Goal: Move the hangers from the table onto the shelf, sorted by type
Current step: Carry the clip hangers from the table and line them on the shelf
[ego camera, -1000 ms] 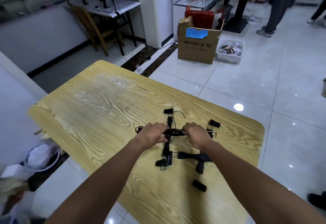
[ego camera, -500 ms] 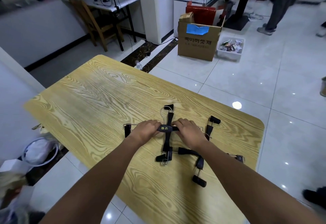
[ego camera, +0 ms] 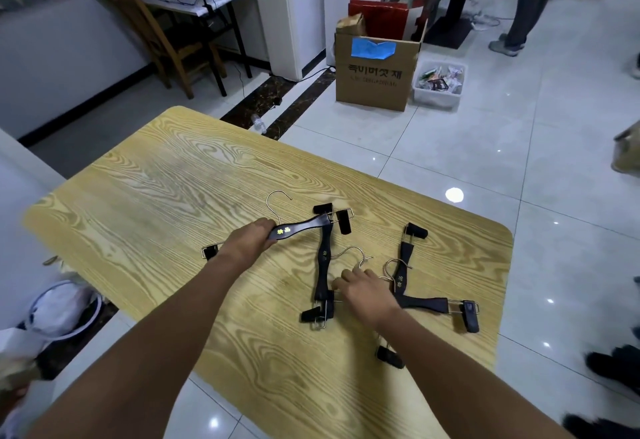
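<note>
Table: a light wood-grain table (ego camera: 145, 203) fills the middle and lower part of the frame, and all the hangers lie on its right half.
Left hand: the left hand (ego camera: 249, 241) is closed round the left part of the bar of the first hanger (ego camera: 298, 228), with the fingers curled over it.
First hanger: a black clip hanger with gold lettering is seen just above frame centre. Its metal hook points to the top of the frame. One clip shows left of the wrist and the other at its right end. Its right end crosses over the top of the second hanger. Whether it is lifted clear of the wood cannot be told.
Second hanger: the second hanger (ego camera: 323, 265) is laid almost vertically in the frame at centre, with clips at its top and bottom ends and its hook turned to the right.
Right hand: the right hand (ego camera: 363, 293) is lowered, palm down, between the second hanger and the right-hand hangers. Its fingertips are beside the second hanger's lower bar. Whether anything is pinched cannot be told.
Right-hand hangers: more black bars and clips, the right-hand hangers (ego camera: 403, 276), are spread right of centre and partly covered by the right forearm. Their number cannot be told.
Floor, top of frame: a cardboard box (ego camera: 375, 71) with a blue patch is stood on white tiles beside a white bin (ego camera: 438, 89). A wooden chair (ego camera: 166, 44) is seen at upper left.
</note>
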Demonstrator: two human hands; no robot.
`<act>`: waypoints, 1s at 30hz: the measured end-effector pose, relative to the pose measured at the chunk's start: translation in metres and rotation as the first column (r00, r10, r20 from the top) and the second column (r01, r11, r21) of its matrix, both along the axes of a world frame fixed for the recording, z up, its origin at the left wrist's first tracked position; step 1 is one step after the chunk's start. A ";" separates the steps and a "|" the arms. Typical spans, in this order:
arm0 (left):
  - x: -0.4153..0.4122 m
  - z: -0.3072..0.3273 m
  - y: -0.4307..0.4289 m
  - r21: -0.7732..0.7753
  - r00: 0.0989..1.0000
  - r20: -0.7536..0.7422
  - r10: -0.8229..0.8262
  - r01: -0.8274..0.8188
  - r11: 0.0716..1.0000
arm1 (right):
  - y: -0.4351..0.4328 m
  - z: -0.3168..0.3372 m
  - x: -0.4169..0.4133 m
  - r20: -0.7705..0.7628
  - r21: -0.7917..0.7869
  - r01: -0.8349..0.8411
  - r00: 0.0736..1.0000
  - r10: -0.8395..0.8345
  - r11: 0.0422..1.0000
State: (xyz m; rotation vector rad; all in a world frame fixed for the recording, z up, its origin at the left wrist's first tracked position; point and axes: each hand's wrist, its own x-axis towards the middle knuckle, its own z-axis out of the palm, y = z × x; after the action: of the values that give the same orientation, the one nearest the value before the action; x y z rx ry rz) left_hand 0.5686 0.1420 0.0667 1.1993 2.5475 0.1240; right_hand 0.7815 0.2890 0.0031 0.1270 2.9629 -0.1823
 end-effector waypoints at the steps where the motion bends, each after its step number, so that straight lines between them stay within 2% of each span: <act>1: -0.001 -0.001 0.002 0.015 1.000 0.000 0.006 -0.006 1.000 | -0.006 -0.001 -0.002 0.025 -0.002 0.022 0.999 -0.022 1.000; 7: -0.005 -0.007 0.014 0.067 0.999 0.008 0.039 -0.039 0.997 | -0.037 -0.009 -0.029 0.097 -0.108 0.363 0.930 -0.353 0.926; 13: -0.014 -0.012 0.019 0.095 0.999 0.001 0.048 -0.047 0.994 | -0.051 -0.016 -0.056 0.207 -0.198 0.632 0.774 -0.598 0.749; 17: -0.020 -0.014 0.021 0.104 0.999 -0.013 0.030 -0.029 0.994 | -0.050 -0.018 -0.065 0.259 -0.250 0.703 0.711 -0.654 0.665; 20: -0.022 -0.015 0.023 0.096 1.000 -0.021 0.023 -0.020 0.995 | -0.048 -0.015 -0.066 0.227 -0.269 0.732 0.680 -0.698 0.626; 30: -0.025 -0.011 0.035 0.125 0.999 -0.042 -0.004 0.009 0.992 | -0.027 -0.004 -0.061 0.118 -0.262 0.753 0.646 -0.755 0.604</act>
State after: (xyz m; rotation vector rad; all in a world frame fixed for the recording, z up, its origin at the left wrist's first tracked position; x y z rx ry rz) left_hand 0.5436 0.1771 0.0562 1.2684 2.6054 0.2632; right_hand 0.7209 0.2620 -0.0007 1.3484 2.6219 -0.7130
